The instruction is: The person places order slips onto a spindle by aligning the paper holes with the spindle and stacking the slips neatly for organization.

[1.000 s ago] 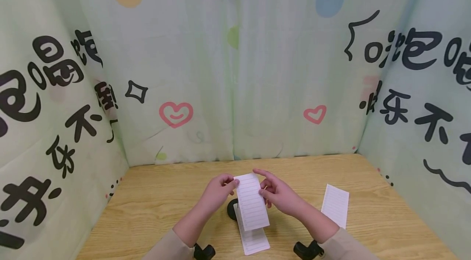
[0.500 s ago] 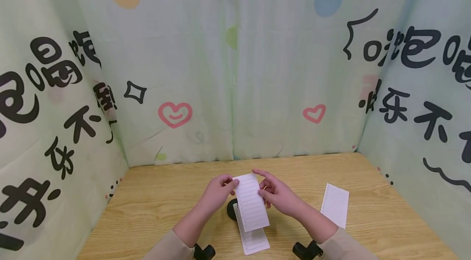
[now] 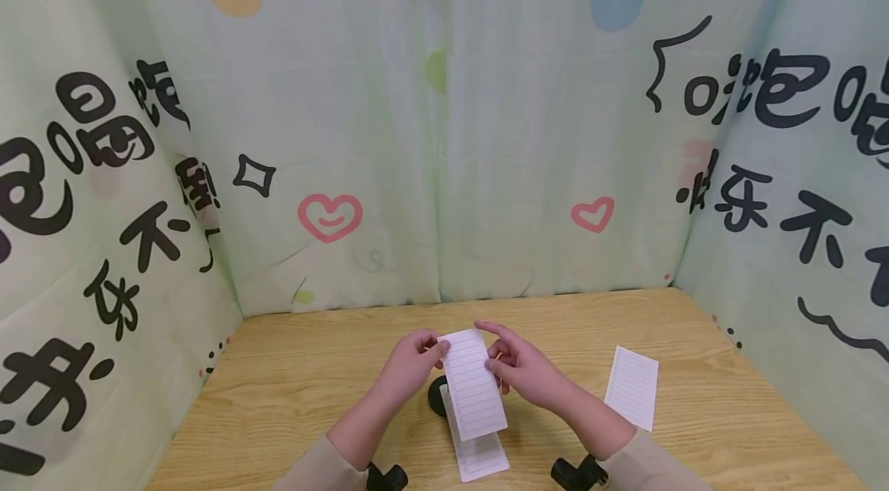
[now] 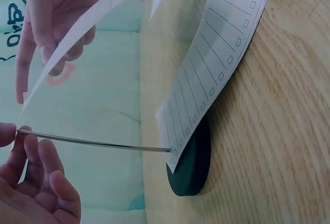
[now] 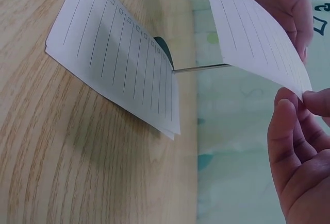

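Note:
A ruled checklist sheet (image 3: 474, 387) is held up between both hands above a bill spike. My left hand (image 3: 408, 361) pinches its upper left edge with thumb and finger, right at the tip of the spike's thin metal rod (image 4: 103, 143). Whether the rod has pierced this sheet cannot be made out. My right hand (image 3: 524, 369) pinches the right edge of the sheet, index finger stretched out past the top. Lower down, a few similar sheets (image 4: 216, 54) are threaded on the rod and slope over the round black base (image 4: 198, 167) onto the wood.
Another ruled sheet (image 3: 633, 387) lies on the wooden table (image 3: 292, 383) to the right, close to my right forearm. Black wrist devices (image 3: 579, 473) sit at both cuffs. A printed curtain (image 3: 514, 128) encloses the back and sides.

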Tool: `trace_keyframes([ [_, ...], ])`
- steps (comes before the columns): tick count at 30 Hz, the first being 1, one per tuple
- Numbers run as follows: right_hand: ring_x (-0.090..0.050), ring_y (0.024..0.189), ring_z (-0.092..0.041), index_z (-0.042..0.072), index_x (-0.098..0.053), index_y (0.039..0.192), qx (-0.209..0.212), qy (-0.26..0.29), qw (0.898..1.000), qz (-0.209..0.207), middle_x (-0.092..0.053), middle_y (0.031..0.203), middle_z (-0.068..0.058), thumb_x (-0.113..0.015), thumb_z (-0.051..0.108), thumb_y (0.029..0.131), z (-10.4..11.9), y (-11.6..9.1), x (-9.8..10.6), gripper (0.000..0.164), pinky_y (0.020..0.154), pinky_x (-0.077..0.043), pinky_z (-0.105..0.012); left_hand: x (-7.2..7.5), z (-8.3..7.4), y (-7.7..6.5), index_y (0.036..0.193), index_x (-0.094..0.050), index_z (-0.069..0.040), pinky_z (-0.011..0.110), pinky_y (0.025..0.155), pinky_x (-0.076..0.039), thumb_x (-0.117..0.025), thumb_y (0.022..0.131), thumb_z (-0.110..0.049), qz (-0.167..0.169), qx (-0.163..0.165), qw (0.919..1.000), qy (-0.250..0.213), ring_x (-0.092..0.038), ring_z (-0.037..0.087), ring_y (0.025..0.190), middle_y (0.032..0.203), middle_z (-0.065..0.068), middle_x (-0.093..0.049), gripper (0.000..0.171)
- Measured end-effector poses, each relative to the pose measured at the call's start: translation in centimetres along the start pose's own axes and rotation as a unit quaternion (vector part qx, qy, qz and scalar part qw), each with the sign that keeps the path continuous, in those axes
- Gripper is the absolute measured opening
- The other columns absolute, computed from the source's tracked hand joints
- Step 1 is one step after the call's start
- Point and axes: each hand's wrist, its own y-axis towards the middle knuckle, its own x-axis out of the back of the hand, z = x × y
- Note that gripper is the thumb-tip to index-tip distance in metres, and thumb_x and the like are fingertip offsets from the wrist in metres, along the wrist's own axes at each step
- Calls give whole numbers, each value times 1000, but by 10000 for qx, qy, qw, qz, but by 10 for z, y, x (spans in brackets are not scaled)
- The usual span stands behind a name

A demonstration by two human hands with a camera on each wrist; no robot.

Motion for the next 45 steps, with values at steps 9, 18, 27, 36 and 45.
trace_keyframes([
  [9,-56,66,-19,11,-38,151,-54,-67,9999,-78,-57,94,-10,-53,-2,98,-1,1,-2,56,56,-52,-36,0,2,0,100,-68,-9,32,70,-44,-62,99,-29,-154,54,9998,-127,-59,30,91,91,5,-62,21],
  [18,-56,67,-21,12,-39,150,-176,-127,9997,-69,-57,93,-9,-53,0,99,-2,0,-5,54,57,-51,-37,0,0,-2,97,-68,-10,32,68,-43,-62,98,-27,-225,-70,9997,-22,-58,34,90,89,5,-61,19],
  [27,-58,67,-22,11,-39,150,-195,-321,9993,51,-58,90,-9,-54,1,99,-4,0,-6,54,58,-52,-37,1,1,-4,97,-69,-12,33,67,-44,-63,98,-26,-183,-11,9992,353,-56,21,82,92,8,-62,15],
  [36,-59,66,-21,10,-37,151,-438,-307,9983,246,-58,88,-8,-57,-1,97,-14,3,-8,58,56,-52,-37,-1,10,-4,94,-67,-14,34,70,-46,-67,95,-27,-201,78,9964,824,-54,20,84,94,1,-60,13],
  [45,-58,62,-20,6,-36,150,-578,-335,9970,398,-60,83,-6,-62,2,95,-24,3,-11,61,57,-52,-37,-5,24,-2,90,-64,-16,34,66,-44,-67,94,-25,-110,215,9941,1059,-53,20,81,92,-1,-60,10],
])
